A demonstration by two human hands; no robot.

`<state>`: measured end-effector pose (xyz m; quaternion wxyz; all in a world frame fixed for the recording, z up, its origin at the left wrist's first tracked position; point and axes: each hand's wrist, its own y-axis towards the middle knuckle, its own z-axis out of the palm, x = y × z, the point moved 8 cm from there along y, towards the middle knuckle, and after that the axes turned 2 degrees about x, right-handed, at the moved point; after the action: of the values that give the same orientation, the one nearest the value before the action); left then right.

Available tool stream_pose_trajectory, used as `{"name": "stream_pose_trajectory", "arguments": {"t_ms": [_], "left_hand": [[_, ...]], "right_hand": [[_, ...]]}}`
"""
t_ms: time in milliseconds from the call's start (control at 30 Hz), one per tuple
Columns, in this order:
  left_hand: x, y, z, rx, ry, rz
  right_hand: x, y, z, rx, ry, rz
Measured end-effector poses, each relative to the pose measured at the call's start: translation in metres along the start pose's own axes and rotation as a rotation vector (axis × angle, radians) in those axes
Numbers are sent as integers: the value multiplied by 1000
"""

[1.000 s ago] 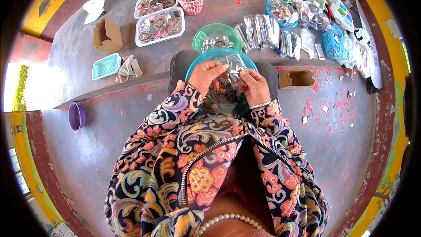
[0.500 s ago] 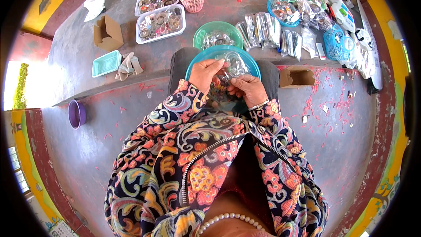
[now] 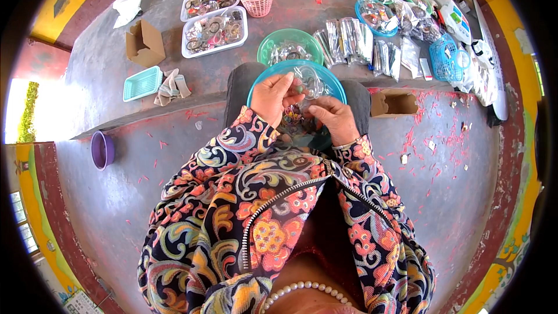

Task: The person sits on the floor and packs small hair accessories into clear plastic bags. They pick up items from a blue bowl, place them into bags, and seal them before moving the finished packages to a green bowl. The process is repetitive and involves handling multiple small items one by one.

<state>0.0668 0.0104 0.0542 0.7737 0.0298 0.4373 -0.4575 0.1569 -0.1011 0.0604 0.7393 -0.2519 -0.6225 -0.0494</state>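
Observation:
A blue plastic basin (image 3: 254, 88) rests on my lap between my knees. Inside it lie clear plastic packets (image 3: 314, 83) with pale looped items, and small colourful pieces closer to me. Over the basin's left side, my left hand (image 3: 271, 100) is closed in a pinch near a small greenish round piece; what it grips is too small to name. My right hand (image 3: 337, 118) is at the basin's right side, thumb and fingers bent together low over the contents. Its fingertips are partly hidden, so anything held there is unclear.
Ahead on the raised grey platform stand a green basin (image 3: 318, 52), a white tray (image 3: 244, 39) of bangles and a pink basket (image 3: 257, 6). Flat packets (image 3: 351, 38) lie to the right. A cardboard box (image 3: 395, 103) and a purple tub (image 3: 103, 151) are on the floor.
My hands were close together on a clear packet over the basin; now they are further apart. My right hand has moved slightly right, and the packet's loops show beyond my fingers.

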Motion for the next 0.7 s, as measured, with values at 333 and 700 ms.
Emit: {"name": "stream_pose_trajectory", "arguments": {"t_ms": [333,700], "left_hand": [[3,-11,19,149,253,-41],[12,-10,15,159,377,-122]], "right_hand": [[20,-5,-28,-239,-3,-103],[9,-3,-24,-235,142,-81]]}}
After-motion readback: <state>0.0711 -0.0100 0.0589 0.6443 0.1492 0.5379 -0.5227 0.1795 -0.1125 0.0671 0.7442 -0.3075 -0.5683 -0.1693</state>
